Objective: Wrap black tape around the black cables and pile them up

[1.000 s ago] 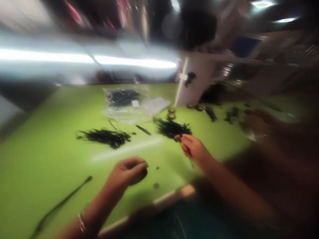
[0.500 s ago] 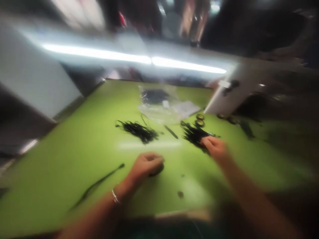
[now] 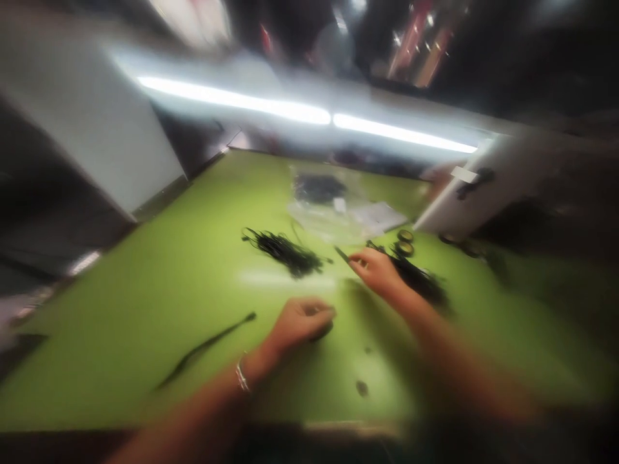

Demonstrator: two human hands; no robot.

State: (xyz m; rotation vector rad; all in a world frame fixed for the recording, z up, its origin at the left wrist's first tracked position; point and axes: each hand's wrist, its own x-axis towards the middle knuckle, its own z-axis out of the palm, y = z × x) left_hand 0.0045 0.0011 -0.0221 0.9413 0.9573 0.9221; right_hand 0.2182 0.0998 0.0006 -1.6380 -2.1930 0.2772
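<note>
your left hand [image 3: 302,320] rests curled on the green counter [image 3: 145,303], fingers closed over something small and dark at its front edge; the blur hides what it is. your right hand [image 3: 377,270] is stretched out past it, fingertips pinched at the near end of a short black strip [image 3: 341,254] lying on the counter, though i cannot tell whether it is truly gripped or only touched. a loose black bundle [image 3: 420,280] lies just beside and partly under that wrist, and a second black bundle [image 3: 285,251] sits to the left of the strip. beyond them lies a clear plastic bag [image 3: 333,206]; two small rings [image 3: 404,243] sit near the white board [image 3: 483,193].

the likely trouble: your right forearm lies over the strands, so drawing back could drag or scatter them. a weak pinch may drop the strip. two small dark specks [image 3: 362,388] near the front edge could get swept off by a sleeve or wrist.
</note>
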